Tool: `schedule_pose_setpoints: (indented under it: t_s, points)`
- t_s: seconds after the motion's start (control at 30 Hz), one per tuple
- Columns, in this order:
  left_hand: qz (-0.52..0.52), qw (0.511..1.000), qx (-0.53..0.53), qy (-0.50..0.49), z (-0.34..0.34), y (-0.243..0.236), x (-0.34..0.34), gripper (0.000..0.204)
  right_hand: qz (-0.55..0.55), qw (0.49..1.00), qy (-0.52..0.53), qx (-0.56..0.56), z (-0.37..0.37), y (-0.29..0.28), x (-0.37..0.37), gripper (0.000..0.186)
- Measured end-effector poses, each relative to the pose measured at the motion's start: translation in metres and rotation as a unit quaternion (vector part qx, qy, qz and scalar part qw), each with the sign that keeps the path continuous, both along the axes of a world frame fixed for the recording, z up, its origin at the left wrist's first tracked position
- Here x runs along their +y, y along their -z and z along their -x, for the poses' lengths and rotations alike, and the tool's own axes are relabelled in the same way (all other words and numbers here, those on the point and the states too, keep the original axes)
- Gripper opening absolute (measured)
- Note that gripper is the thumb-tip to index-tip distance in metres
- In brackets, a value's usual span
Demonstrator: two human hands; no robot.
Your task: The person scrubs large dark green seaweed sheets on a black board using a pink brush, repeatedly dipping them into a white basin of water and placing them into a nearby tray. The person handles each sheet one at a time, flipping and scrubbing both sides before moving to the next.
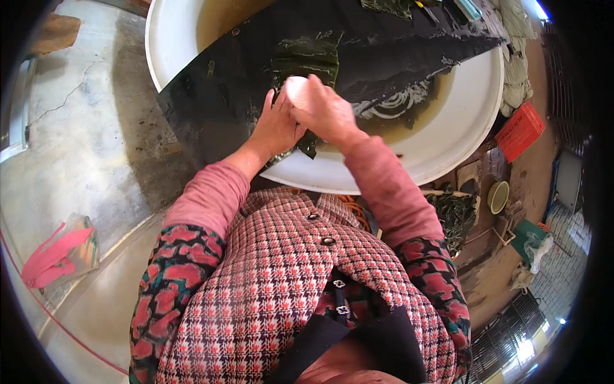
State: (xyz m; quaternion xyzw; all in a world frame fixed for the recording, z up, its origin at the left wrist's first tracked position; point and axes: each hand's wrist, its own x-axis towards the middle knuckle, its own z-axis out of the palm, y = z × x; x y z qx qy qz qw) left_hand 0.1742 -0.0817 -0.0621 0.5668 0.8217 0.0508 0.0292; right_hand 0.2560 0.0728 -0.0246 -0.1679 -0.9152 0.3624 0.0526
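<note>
A dark green sheet of kelp lies wet on a black board, and its lower end hangs past the board's near edge. My right hand is closed round a white, rounded object, held over the kelp; its exact kind is hard to make out. Beside it, my left hand rests on the kelp with fingers stretched out and apart, partly hidden by the right hand. The two hands nearly touch.
The board lies across a large white tub of brownish water. More kelp and a yellow-handled tool are at the board's far end. Right of me stand a heap of kelp and a yellowish bowl.
</note>
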Motion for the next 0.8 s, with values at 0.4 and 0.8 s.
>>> schedule_pose_setpoints:
  t_s: [0.4, 0.8]
  points:
    - [-0.008, 0.992, -0.129, -0.002, 0.008, -0.006, -0.001, 0.074, -0.166, 0.982, 0.064, -0.061, 0.14, 0.039, 0.077, 0.061]
    - [-0.006, 0.987, -0.163, -0.001, 0.01, -0.008, 0.0, 0.073, -0.145, 0.977, -0.123, -0.095, 0.123, -0.015, 0.022, 0.048]
